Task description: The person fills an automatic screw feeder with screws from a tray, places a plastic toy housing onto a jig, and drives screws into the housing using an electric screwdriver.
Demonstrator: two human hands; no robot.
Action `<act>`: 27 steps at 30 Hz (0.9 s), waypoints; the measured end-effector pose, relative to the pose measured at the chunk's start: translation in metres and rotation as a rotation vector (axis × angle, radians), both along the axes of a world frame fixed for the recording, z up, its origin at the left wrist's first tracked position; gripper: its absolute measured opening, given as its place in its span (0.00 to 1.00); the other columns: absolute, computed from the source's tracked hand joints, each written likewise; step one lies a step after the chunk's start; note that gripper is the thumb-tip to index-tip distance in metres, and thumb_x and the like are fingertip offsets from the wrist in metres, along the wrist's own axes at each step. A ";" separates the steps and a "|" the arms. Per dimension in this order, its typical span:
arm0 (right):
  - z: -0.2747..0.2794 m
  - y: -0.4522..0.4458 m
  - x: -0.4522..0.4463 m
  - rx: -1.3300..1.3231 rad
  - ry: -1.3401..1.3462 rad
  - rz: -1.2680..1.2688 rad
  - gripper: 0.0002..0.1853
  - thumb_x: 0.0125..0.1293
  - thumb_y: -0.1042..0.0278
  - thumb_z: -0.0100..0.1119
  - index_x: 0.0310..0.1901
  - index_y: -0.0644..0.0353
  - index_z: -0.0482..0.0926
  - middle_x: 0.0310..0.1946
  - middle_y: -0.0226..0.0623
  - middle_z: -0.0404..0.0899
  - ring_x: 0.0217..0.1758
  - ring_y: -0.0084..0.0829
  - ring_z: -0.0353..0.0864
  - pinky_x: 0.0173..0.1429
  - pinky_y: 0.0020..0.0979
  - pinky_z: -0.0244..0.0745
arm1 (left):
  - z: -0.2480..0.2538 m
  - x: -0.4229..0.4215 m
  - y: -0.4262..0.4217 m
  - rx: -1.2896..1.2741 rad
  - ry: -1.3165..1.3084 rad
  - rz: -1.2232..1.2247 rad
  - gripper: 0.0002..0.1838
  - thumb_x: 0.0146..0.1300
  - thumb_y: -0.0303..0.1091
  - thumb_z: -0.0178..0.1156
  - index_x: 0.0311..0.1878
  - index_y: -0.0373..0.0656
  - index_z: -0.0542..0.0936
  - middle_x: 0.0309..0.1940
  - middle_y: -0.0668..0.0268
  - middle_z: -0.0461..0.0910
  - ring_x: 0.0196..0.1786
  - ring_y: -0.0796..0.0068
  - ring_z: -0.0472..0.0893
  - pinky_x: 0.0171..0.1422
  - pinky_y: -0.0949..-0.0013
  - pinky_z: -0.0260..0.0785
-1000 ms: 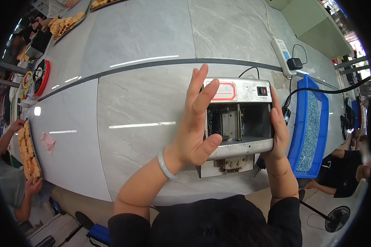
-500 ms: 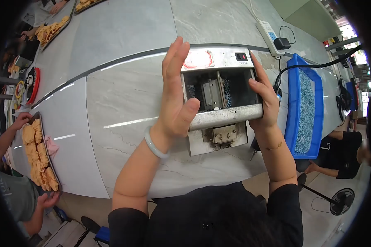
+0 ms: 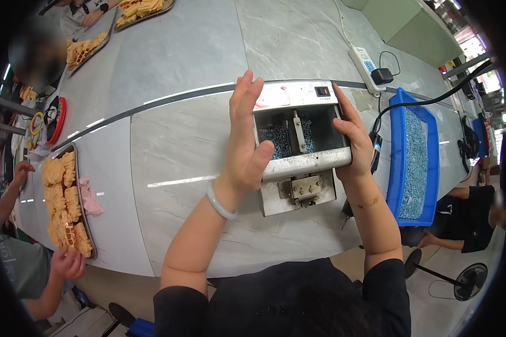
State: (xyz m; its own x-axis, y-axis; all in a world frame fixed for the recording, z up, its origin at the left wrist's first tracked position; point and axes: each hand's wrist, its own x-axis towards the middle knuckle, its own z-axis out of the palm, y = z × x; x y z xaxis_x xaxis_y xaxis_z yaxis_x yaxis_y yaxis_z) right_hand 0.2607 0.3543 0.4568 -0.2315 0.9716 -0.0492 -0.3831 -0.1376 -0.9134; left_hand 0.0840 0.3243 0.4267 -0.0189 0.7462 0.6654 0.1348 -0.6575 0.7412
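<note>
A metal screw feeder (image 3: 307, 161) with a power switch on its top panel lies between my two hands over the table. Its open hopper holds a heap of small dark bluish screws (image 3: 275, 139) to the left of a narrow metal bar (image 3: 298, 132). My left hand (image 3: 246, 132) presses along the feeder's left side, fingers stretched up and thumb over the front edge. On the opposite side my right hand (image 3: 355, 137) grips the casing, thumb over the rim. Whether the feeder touches the table is hard to see.
Right of the feeder stands a blue tray (image 3: 394, 168) of small bluish screws. A pen-shaped electric screwdriver (image 3: 375, 151) lies by my right hand. Farther back is a power strip (image 3: 366, 68) with a black adapter (image 3: 382, 76). At left, a co-worker's hand (image 3: 68, 263) touches yellowish parts on a tray.
The wide grey plate inside the hopper no longer shows; a narrow bar and more screws do. Both my hands stay on the feeder. The camera view has shifted slightly.
</note>
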 end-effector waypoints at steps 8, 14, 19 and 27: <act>-0.018 0.016 -0.003 0.141 0.068 -0.052 0.31 0.53 0.77 0.46 0.62 0.69 0.60 0.63 0.45 0.60 0.66 0.36 0.60 0.68 0.32 0.54 | -0.005 -0.013 0.002 -0.016 0.041 0.126 0.35 0.56 0.38 0.52 0.67 0.40 0.54 0.68 0.46 0.46 0.70 0.44 0.44 0.71 0.54 0.41; -0.026 0.023 0.008 0.197 0.055 -0.062 0.28 0.57 0.77 0.46 0.62 0.67 0.61 0.64 0.42 0.60 0.65 0.33 0.61 0.67 0.31 0.57 | 0.011 -0.013 -0.022 -0.043 0.330 0.501 0.36 0.56 0.40 0.54 0.67 0.42 0.53 0.65 0.47 0.51 0.67 0.46 0.52 0.67 0.41 0.39; -0.030 0.017 0.023 0.098 -0.074 -0.018 0.25 0.66 0.65 0.46 0.63 0.64 0.61 0.63 0.39 0.60 0.65 0.30 0.61 0.66 0.28 0.55 | -0.004 -0.044 -0.078 -0.115 0.677 0.689 0.38 0.55 0.44 0.57 0.67 0.44 0.54 0.64 0.51 0.54 0.68 0.51 0.53 0.66 0.39 0.41; -0.068 -0.095 0.068 0.276 -0.339 0.054 0.32 0.62 0.72 0.48 0.67 0.61 0.51 0.67 0.41 0.53 0.70 0.36 0.51 0.70 0.33 0.46 | -0.058 -0.293 -0.219 -0.642 1.253 1.416 0.07 0.55 0.23 0.49 0.33 0.32 0.75 0.36 0.49 0.75 0.43 0.51 0.74 0.48 0.58 0.67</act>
